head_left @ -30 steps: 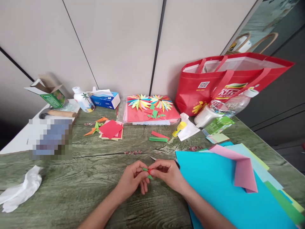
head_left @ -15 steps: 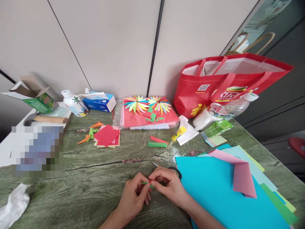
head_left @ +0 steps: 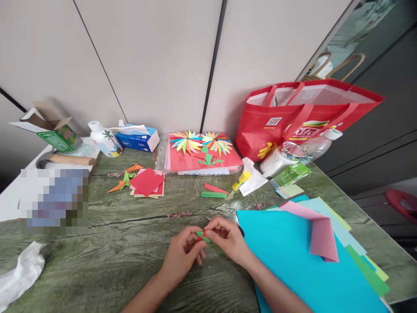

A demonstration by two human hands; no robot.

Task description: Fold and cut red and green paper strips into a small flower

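Fingertips of the right hand (head_left: 228, 241), thumb and index, pinch a small folded piece of red and green paper (head_left: 202, 236). Left hand (head_left: 180, 254): fingers curled, index finger at the green end of the paper piece; whether the left thumb touches it cannot be told.

Surface below the fingers: dark green wood-grain tabletop (head_left: 107, 265) with printed red blossom sprigs. Ahead of the fingers lie one narrow red paper strip (head_left: 215, 188) and one narrow green paper strip (head_left: 213, 194). Farther ahead, a red-topped packet of paper sheets (head_left: 177, 164) carries two multicoloured, spiked paper rings (head_left: 187, 142). Beyond it stands a pale panelled wall (head_left: 163, 56) with dark seams. A red fabric carrier bag (head_left: 256, 134) stands ahead and to the right.

Visibility: the right hand covers most of a dark-handled, pointed metal tool (head_left: 241, 231). Far left of the fingers, a pixelated rectangle (head_left: 58, 200) masks its contents. White crumpled tissue (head_left: 24, 271) is cut off at the left picture edge; a large bright blue paper sheet (head_left: 276, 252) is cut off at the bottom.

Clearances: the blue sheet begins just right of the right hand, its near edge passing beneath the right forearm. Exposed wood grain extends leftward from the left hand to the tissue. The tabletop's right edge runs diagonally, well apart from the fingers.
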